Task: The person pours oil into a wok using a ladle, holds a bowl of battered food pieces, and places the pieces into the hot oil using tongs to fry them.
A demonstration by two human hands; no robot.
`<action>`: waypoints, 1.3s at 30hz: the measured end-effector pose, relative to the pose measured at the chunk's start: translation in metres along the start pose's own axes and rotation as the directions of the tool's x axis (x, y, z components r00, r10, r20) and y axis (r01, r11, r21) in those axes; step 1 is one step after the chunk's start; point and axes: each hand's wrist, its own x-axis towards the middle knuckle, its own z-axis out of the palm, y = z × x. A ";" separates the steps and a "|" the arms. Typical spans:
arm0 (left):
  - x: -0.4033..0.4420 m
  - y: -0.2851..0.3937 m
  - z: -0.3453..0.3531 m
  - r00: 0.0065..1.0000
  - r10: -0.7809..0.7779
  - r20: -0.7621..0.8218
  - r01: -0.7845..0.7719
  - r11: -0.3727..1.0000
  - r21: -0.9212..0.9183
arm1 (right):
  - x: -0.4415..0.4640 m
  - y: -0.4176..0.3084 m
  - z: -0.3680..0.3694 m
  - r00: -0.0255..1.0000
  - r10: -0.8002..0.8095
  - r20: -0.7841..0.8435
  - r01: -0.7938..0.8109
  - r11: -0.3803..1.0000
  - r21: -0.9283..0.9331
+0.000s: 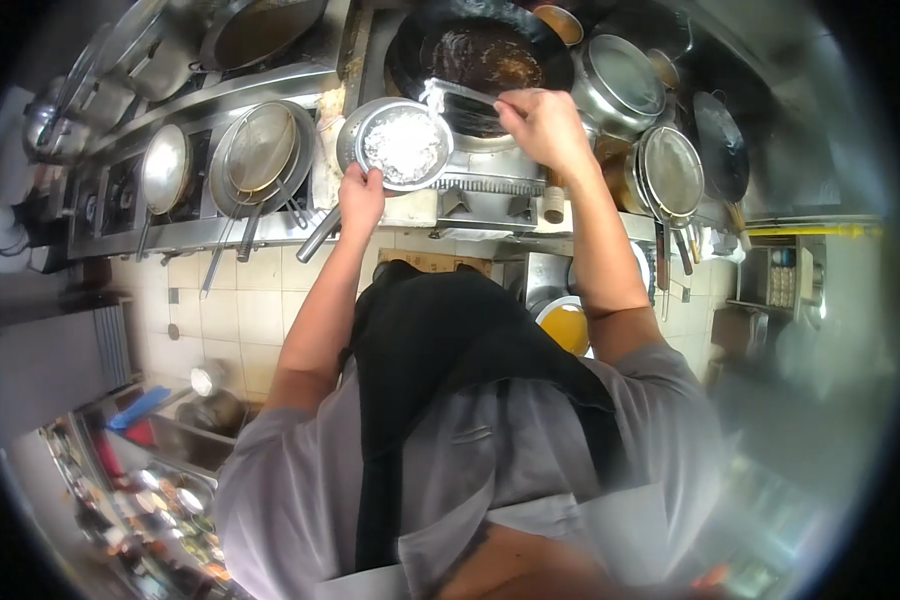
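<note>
My left hand grips the near rim of a metal bowl that holds white, shredded-looking food. Beneath the bowl is a round metal pan whose handle points down and left. My right hand is closed round the end of a thin metal utensil. White bits cling to its far tip, above the bowl's far right edge. Behind the utensil sits a large dark wok with a brown, wet-looking inside.
Strainers and a pan lie on the stove at left. Metal pots and another strainer stand at right. A bowl of yellow liquid is low, beside my right arm. The stove's front edge runs before me.
</note>
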 end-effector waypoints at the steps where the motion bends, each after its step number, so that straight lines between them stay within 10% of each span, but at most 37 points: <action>1: -0.004 0.010 0.000 0.999 -0.042 0.019 0.043 0.997 -0.066 | 0.004 0.003 -0.008 0.999 -0.014 -0.039 0.014 1.000 0.000; 21: -0.019 -0.003 -0.013 0.995 -0.105 0.000 0.103 0.981 -0.162 | 0.137 0.172 0.091 0.935 0.355 -0.026 -0.342 0.877 -0.337; 26: -0.023 -0.006 -0.019 0.994 -0.104 -0.029 0.101 0.989 -0.108 | 0.123 0.122 0.035 0.987 0.002 -0.163 -0.067 0.914 -0.400; 34: -0.012 0.007 -0.011 0.997 -0.078 0.011 0.079 0.992 -0.102 | 0.018 -0.011 0.031 0.924 -0.023 0.381 0.035 0.999 -0.025; 39: -0.013 0.031 -0.008 1.000 -0.012 0.021 0.011 1.000 0.016 | -0.003 0.001 0.068 0.927 -0.057 0.371 0.080 0.996 -0.049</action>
